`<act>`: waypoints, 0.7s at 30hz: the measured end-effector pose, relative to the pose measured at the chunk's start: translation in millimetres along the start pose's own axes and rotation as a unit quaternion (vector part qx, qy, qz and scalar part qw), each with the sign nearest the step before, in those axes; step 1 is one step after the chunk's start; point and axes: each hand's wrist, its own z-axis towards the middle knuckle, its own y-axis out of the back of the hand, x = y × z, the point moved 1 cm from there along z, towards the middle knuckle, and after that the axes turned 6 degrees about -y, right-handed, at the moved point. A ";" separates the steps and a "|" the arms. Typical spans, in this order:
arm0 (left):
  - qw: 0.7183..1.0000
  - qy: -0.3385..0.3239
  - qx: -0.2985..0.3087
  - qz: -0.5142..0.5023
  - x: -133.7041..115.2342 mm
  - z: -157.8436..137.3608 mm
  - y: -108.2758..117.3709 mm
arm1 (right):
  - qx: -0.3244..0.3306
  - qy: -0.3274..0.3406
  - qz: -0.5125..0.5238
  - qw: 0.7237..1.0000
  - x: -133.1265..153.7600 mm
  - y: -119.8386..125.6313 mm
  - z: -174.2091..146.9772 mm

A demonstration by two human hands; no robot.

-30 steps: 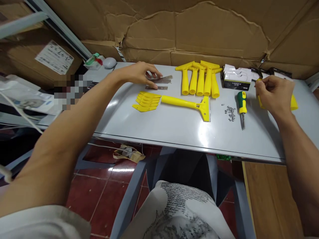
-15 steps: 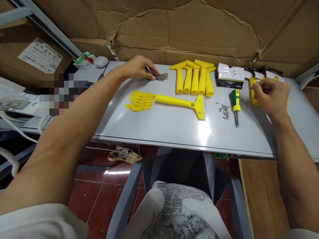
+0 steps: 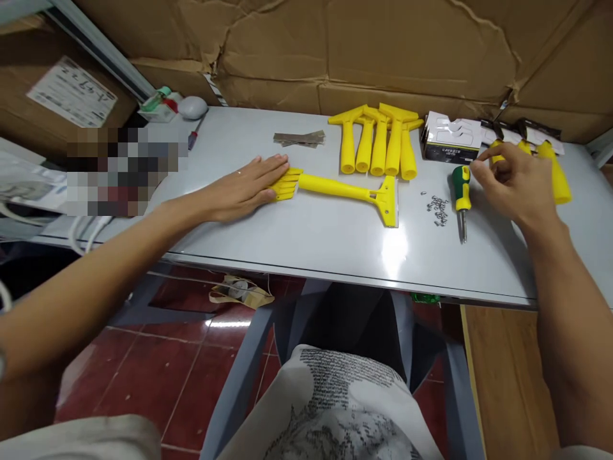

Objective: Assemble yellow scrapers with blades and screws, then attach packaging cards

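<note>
Head view shows my left hand (image 3: 244, 187) lying flat and open, palm down, on the stack of yellow plates (image 3: 286, 183); the fingers cover most of it and grip nothing. The stack sits on the grey table (image 3: 311, 236), left of the middle, just beside the handle end of the assembled yellow scraper (image 3: 354, 193), which lies across the centre with its blade to the right. My right hand (image 3: 514, 184) hovers half curled, fingers loose and apart, holding nothing, between the green-and-yellow screwdriver (image 3: 462, 199) and the yellow handles (image 3: 550, 169) at the far right; the index finger points toward the small box (image 3: 453, 138). The box carries a dark label with writing too small to read. A little heap of screws (image 3: 437, 209) lies just left of the screwdriver. Toward the back, five yellow handles (image 3: 380, 142) lie side by side, and thin metal blades (image 3: 301, 137) rest well left of them. The near half of the table, up to its front edge, is bare between my arms. A cardboard wall (image 3: 383, 51) closes the back; a box at far left bears a white printed label (image 3: 71, 92), unreadable.
</note>
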 end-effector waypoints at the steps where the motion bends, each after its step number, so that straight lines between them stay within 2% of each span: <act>1: 1.000 0.011 0.002 0.006 0.5 8.5 -1.2 | 0.007 0.008 0.003 1.000 3.7 -0.8 -1.8; 3: 1.000 0.022 -0.006 0.016 1.9 26.2 0.3 | 0.006 0.022 0.006 1.000 10.8 -2.5 -5.2; 6: 0.999 0.026 -0.030 0.016 6.9 47.4 3.7 | 0.017 0.029 -0.041 0.999 20.4 -6.0 -9.2; 12: 0.999 0.005 -0.049 -0.017 7.3 63.3 11.3 | 0.104 -0.003 -0.117 0.988 30.8 -9.1 -13.0; 16: 0.985 -0.021 -0.161 -0.051 -6.9 64.2 32.2 | 0.126 -0.018 -0.069 0.989 29.1 -9.8 -11.9; 18: 0.976 -0.001 -0.215 -0.041 -11.0 65.8 41.4 | 0.121 -0.029 -0.028 0.992 26.8 -10.6 -10.8; 21: 0.972 0.037 -0.232 -0.002 -10.4 70.3 45.7 | 0.103 -0.043 -0.001 0.994 23.7 -11.2 -9.8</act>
